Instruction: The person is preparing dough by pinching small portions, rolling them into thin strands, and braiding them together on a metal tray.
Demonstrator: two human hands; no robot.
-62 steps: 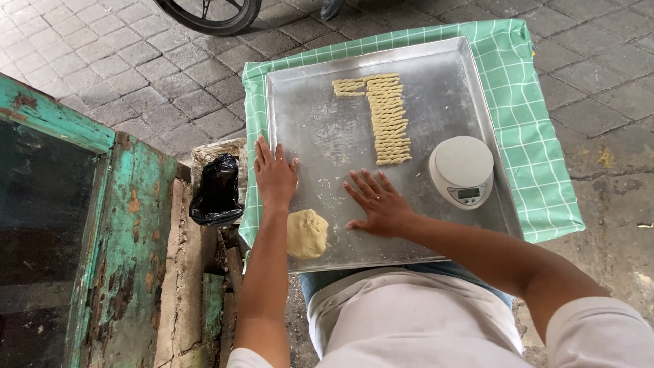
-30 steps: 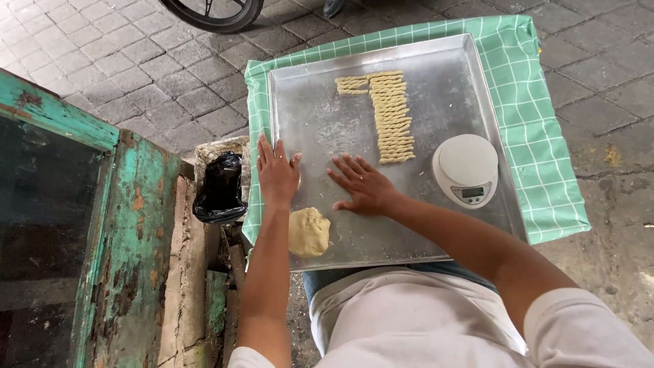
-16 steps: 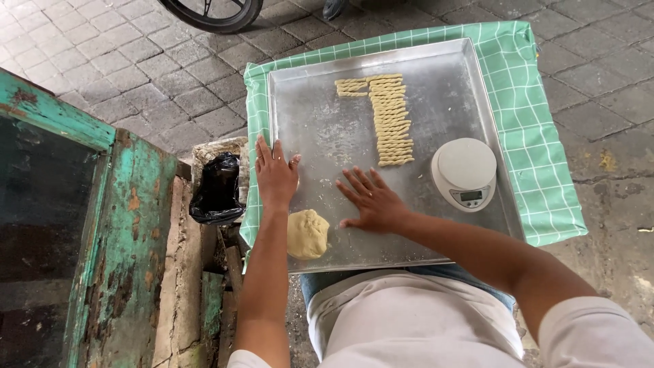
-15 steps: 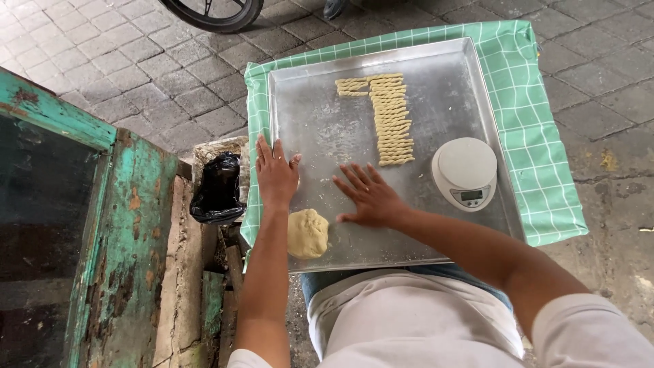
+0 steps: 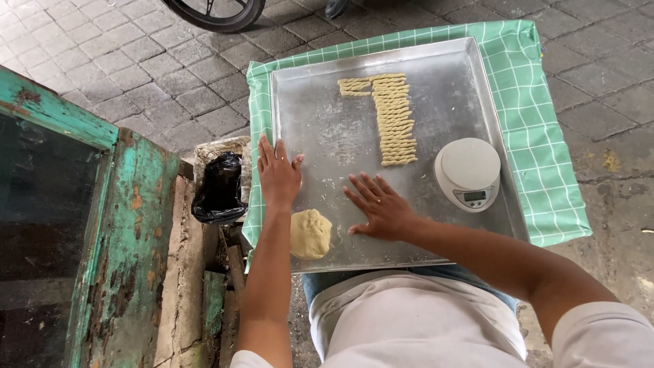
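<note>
Over at nine o'clock stands a weathered turquoise wooden frame (image 5: 129,225), its paint flaking, and just beside it a black plastic bag (image 5: 219,187) sits slumped in a stone block. Next comes the big metal tray (image 5: 327,123), lying on a green checked cloth (image 5: 538,95) whose edge shows all around it.

The left hand (image 5: 278,174) lies flat, palm down, on the tray's nine o'clock edge, fingers stretched and slightly fanned toward twelve o'clock, holding nothing. At six o'clock from that hand, just past the wrist and close beside the forearm, sits the lump of dough (image 5: 310,234): pale yellow, rounded, a bit lumpy on top, resting in the tray's near corner.

The right hand (image 5: 381,208) is pressed flat on the tray at three o'clock of the dough, fingers spread wide and pointing toward ten o'clock, gripping nothing; whether a strand lies under the palm cannot be told. A small gap of bare metal separates it from the dough.

At twelve o'clock from this hand lies a neat column of twisted dough sticks (image 5: 395,119), with a few laid to its left at the top. At three o'clock rests a round white kitchen scale (image 5: 468,172).
</note>
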